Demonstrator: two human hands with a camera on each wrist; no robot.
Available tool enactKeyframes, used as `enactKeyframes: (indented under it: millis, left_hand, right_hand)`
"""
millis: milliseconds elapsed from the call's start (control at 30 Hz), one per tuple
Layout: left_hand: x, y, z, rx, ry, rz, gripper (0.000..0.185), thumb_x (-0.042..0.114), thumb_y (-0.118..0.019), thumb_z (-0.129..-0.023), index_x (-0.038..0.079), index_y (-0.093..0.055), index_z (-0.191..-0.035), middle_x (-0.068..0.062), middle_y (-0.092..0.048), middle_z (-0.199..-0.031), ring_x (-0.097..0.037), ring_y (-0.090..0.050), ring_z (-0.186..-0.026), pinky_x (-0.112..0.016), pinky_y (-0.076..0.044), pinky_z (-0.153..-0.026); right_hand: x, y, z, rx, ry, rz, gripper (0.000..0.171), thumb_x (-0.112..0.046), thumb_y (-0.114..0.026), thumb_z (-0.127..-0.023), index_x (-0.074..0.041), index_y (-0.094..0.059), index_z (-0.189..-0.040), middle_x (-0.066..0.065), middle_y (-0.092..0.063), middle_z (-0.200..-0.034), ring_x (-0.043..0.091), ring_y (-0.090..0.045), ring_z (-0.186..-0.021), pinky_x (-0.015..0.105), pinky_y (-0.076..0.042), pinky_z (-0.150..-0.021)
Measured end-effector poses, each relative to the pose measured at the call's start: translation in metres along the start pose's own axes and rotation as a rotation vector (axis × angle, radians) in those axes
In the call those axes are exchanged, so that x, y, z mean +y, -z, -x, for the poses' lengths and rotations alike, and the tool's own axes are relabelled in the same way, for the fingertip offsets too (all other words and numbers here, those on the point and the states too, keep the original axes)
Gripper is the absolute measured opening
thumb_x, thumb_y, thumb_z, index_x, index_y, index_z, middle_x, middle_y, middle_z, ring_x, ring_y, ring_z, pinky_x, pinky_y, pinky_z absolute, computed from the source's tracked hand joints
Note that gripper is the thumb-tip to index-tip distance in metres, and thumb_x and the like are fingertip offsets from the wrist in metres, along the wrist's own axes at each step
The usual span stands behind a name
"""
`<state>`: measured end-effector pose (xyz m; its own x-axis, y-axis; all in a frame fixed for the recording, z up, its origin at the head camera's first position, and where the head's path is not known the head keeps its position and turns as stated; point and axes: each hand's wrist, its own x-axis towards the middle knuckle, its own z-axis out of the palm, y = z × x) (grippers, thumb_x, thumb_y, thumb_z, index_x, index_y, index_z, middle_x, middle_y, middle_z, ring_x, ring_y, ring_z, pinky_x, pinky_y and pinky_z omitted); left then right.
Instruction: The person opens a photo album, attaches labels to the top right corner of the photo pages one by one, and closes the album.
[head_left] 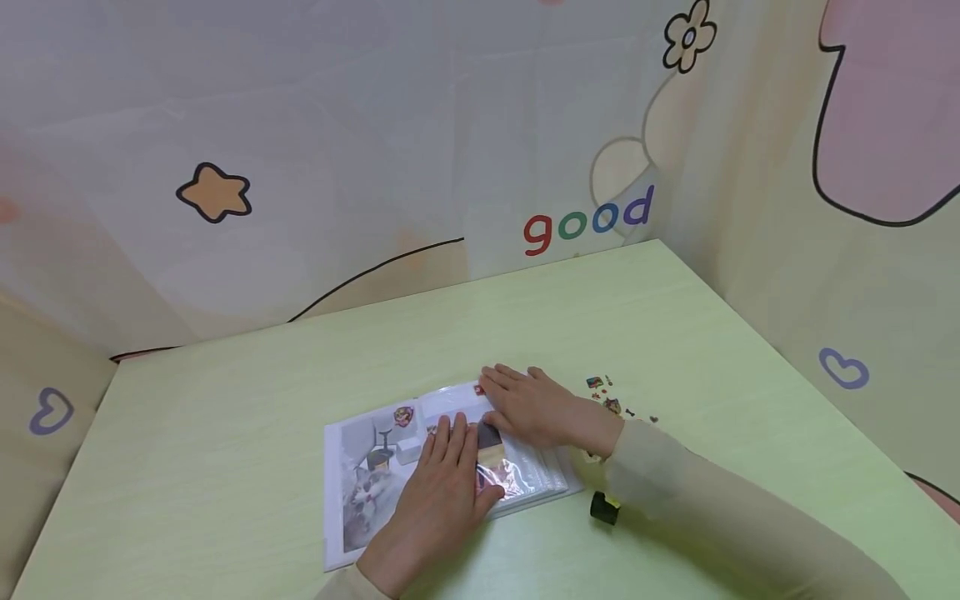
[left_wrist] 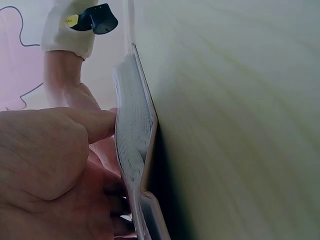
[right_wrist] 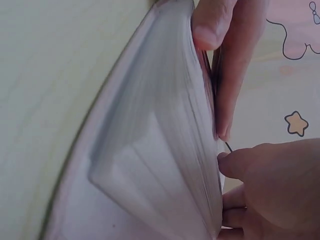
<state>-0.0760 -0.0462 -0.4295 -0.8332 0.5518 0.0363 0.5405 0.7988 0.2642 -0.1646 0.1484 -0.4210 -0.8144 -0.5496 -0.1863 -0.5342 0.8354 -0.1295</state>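
head | both hands, left hand (head_left: 442,479) and right hand (head_left: 528,406), spread flat on album (head_left: 360,483) | stickers (head_left: 611,400), black cap (head_left: 604,507) beside

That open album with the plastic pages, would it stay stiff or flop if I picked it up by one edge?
Probably floppy: the album is a stack of thin glossy sleeves, which the right wrist view shows bowing under the right hand. Likely slippery too, given the shine on the pages. Both hands, including the left hand, press it flat, which hints the pages spring up when released.

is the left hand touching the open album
Touching: in the head view the left hand lies flat on the album page, fingers pressed against it.
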Motion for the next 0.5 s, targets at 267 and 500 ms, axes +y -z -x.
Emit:
enactKeyframes:
  millis: [267, 500]
  left_hand:
    - [0.000, -0.002, -0.001, 0.009, -0.006, -0.018, 0.078, 0.044, -0.060, -0.102, -0.013, -0.039, -0.151, -0.030, -0.032, -0.161, -0.045, -0.026, -0.151, -0.055, -0.027, -0.121]
    - [-0.001, -0.001, 0.000, 0.002, 0.001, -0.015, 0.078, 0.043, -0.061, -0.102, -0.013, -0.039, -0.151, -0.030, -0.032, -0.161, -0.045, -0.025, -0.152, -0.055, -0.026, -0.121]
  right_hand:
    - [0.006, 0.003, -0.005, -0.015, -0.017, -0.067, 0.071, -0.047, -0.045, -0.109, -0.001, -0.031, -0.161, 0.016, -0.029, -0.167, 0.032, -0.025, -0.154, 0.061, -0.027, -0.119]
    - [0.010, 0.001, -0.011, 0.002, -0.038, -0.091, 0.077, -0.053, -0.048, -0.107, -0.001, -0.031, -0.161, 0.017, -0.030, -0.166, 0.032, -0.025, -0.154, 0.061, -0.027, -0.119]
